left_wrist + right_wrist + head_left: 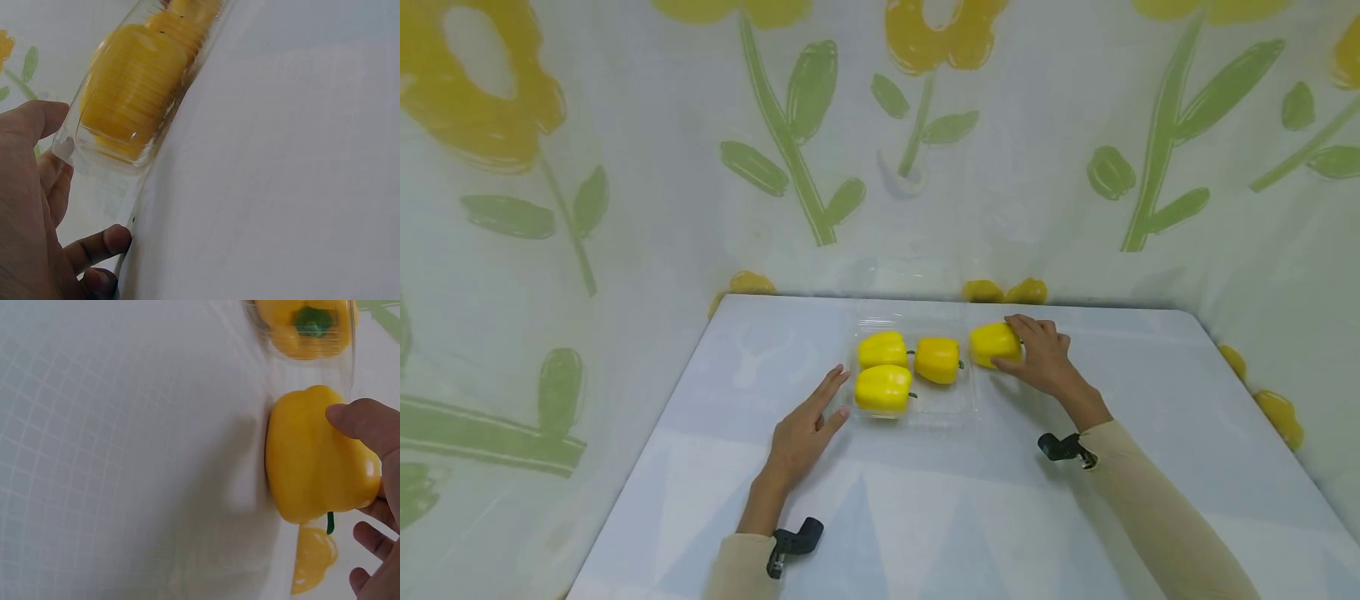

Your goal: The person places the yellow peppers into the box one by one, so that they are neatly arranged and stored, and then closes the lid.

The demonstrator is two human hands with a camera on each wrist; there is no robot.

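Note:
On the table stands a clear plastic container (946, 408) with three yellow bell peppers inside: one at the back left (882, 349), one at the front left (882, 388) and one at the right (937, 360). A fourth yellow bell pepper (992, 344) lies just outside the container's right side. My right hand (1047, 358) grips it, thumb on the near side and fingers on the far side; its green stem (330, 523) shows in the right wrist view. My left hand (801, 437), fingers extended, rests with its fingertips right at the container's left edge.
The container's raised clear lid (910, 275) leans back toward the flower-patterned curtain (1037, 167) behind the table (1120, 367). A black wrist camera (797, 537) sits on the left wrist, another black wrist camera (1063, 447) on the right.

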